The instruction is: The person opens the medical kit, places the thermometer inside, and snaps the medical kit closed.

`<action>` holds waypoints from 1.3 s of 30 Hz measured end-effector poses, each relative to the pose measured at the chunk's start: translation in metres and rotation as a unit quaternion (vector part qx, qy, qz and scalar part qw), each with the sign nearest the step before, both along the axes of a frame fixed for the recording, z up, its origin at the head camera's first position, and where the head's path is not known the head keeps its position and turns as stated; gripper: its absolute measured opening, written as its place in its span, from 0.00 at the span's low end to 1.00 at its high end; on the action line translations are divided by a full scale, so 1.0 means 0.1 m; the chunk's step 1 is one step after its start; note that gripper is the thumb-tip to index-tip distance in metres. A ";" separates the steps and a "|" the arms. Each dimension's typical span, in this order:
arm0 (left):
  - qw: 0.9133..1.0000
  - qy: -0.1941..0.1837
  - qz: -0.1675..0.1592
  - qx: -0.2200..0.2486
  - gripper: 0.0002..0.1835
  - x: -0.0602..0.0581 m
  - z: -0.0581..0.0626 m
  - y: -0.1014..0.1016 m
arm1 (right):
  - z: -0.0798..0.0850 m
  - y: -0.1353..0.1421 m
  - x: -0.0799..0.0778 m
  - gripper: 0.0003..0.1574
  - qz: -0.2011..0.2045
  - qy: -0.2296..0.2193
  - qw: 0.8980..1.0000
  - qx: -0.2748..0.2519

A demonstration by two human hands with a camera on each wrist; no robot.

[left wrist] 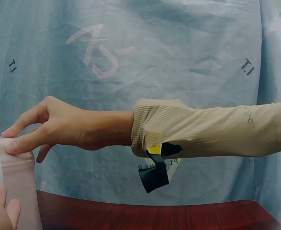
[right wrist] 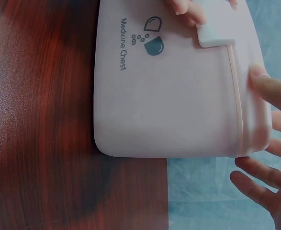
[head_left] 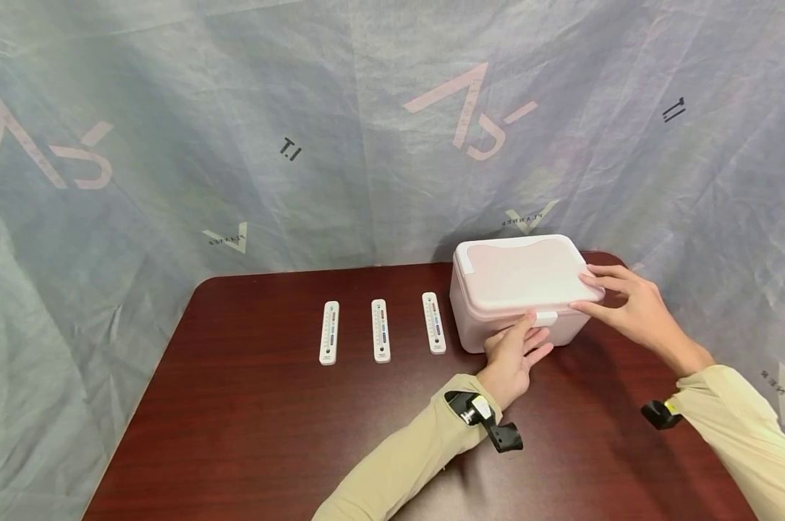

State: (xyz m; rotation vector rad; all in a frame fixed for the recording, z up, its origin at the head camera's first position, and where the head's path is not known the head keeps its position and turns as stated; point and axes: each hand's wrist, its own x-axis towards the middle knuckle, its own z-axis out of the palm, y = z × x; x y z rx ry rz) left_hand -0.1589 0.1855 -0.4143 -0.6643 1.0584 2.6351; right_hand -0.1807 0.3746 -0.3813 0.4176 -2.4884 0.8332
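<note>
Left fingers [head_left: 538, 353] spread — at latch [head_left: 546, 319], right [head_left: 615, 286] — gripping lid [head_left: 525, 269]

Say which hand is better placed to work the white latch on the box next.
Left, most likely: the left hand has its thumb right at the white latch. The right hand is farther off, at the right end of the lid.

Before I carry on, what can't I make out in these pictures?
Inside of the medicine chest: hidden in every view by its walls and lid.
Left end of the latch: head view, covered by the left hand.
Numbers on the thermometers: head view, too small to read.
Most of the right hand: right wrist view, cut off by the right edge.
</note>
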 end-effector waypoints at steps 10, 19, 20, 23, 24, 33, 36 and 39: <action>1.000 -0.008 0.005 0.005 0.08 -0.01 -0.01 0.01 | -0.01 0.00 0.00 0.35 -0.004 0.002 1.000 0.004; 1.000 -0.012 0.003 0.016 0.08 -0.01 -0.03 0.01 | 0.00 -0.01 0.00 0.35 -0.004 -0.001 1.000 0.009; 1.000 -0.012 0.004 0.018 0.08 -0.01 -0.03 0.01 | 0.00 -0.01 -0.01 0.35 -0.003 0.000 1.000 0.009; 1.000 -0.013 0.006 0.019 0.08 0.00 -0.03 0.01 | 0.00 -0.01 -0.01 0.35 -0.002 0.004 1.000 0.007; 1.000 -0.014 0.007 0.018 0.08 0.00 -0.03 0.01 | -0.01 -0.01 -0.01 0.35 -0.002 0.004 1.000 0.006; 0.999 -0.032 0.007 0.018 0.12 -0.01 0.01 0.03 | -0.01 0.00 -0.01 0.35 -0.003 0.000 1.000 0.002; 0.999 -0.034 0.001 0.019 0.12 -0.01 0.03 0.02 | 0.00 -0.01 0.00 0.35 -0.004 0.000 1.000 0.003; 0.999 -0.038 -0.005 0.022 0.14 0.00 0.04 0.00 | 0.00 -0.01 0.01 0.35 -0.001 0.000 1.000 0.003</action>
